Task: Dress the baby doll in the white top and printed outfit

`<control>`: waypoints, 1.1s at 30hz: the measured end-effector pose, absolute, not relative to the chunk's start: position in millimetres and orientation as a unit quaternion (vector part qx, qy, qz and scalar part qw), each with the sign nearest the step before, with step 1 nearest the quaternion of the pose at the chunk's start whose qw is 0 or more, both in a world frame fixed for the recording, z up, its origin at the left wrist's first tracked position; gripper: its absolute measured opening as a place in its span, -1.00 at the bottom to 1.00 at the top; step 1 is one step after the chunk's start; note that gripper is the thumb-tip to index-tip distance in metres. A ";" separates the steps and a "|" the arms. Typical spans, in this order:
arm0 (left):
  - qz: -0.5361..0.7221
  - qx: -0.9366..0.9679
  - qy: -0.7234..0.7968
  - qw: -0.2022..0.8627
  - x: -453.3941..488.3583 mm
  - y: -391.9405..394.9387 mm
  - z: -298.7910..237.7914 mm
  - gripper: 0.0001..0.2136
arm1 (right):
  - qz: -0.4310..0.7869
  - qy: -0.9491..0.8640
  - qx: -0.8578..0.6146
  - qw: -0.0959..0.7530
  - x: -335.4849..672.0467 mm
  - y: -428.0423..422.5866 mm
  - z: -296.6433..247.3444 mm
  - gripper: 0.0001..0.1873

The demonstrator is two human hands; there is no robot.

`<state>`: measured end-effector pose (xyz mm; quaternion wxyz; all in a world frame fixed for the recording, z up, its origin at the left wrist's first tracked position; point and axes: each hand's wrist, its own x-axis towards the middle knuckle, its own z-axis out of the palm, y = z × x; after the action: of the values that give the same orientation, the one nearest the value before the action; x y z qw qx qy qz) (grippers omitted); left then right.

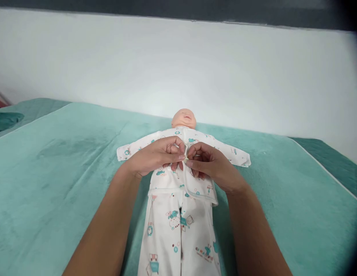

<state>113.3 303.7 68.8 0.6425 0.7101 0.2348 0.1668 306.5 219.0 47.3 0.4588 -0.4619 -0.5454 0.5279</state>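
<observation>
A baby doll lies on its back, dressed in a white printed jacket and matching trousers. Over the doll's chest, my left hand pinches one front edge of the jacket. Opposite it, my right hand is closed on the other edge, its fingertips almost touching those of the left. Between the thumbs shows a small pale yellowish fastener, mostly covered by my fingers. Below my hands the two jacket fronts meet or overlap along a pale trim. Both sleeves stretch out sideways.
A light green cloth covers the surface beneath the doll, with darker green fabric at the right and left edges. Behind the doll's head rises a white wall with a dark band along the top.
</observation>
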 end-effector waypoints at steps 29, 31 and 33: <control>0.268 0.705 0.250 0.607 102.9 308.4 69.9 -0.84 | 0.366 -0.483 -0.470 0.642 301.9 220.1 46.8 -0.77; 0.341 0.667 0.287 0.597 104.0 311.4 67.3 -0.86 | 0.325 -0.550 -0.490 0.593 296.1 213.6 56.2 -0.81; 0.390 0.635 0.318 0.586 105.1 314.5 64.9 -0.87 | 0.298 -0.650 -0.496 0.493 286.7 205.9 65.5 -0.88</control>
<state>105.1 314.5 64.9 0.5862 0.6352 0.3175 0.3900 286.7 205.9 65.5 0.4935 -0.4957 -0.6497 0.2977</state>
